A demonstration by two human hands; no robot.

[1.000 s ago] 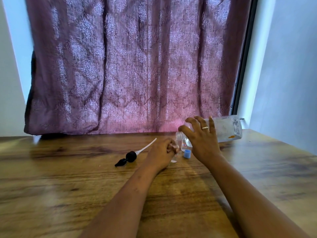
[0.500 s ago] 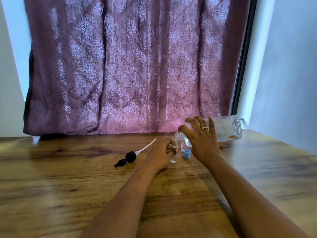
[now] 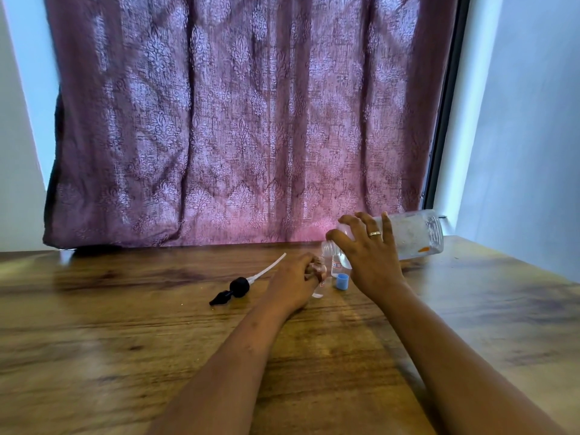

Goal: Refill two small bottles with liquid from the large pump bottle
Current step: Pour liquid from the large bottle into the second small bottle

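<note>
- Head view: the right hand grasps the large bottle, fingers wrapped over its shoulder. The bottle lies tipped almost level above the far right of the bench, its open neck pointing left and down.
- The neck sits right over a small bottle, which the left hand holds clenched and upright on the bench.
- A second small bottle with a red-edged label stands just beyond, between the two hands; it is partly hidden.
- A blue cap rests on the bench just near of that second bottle, beside the right hand.
- The black pump head, with its white tube, lies on the bench left of the left hand, apart from it.
- A purple patterned curtain hangs behind the far edge.
- Against the frames half a second and a second back, both hands, both bottles, the cap and the pump sit in the same places; the tilt of the large bottle looks unchanged.
</note>
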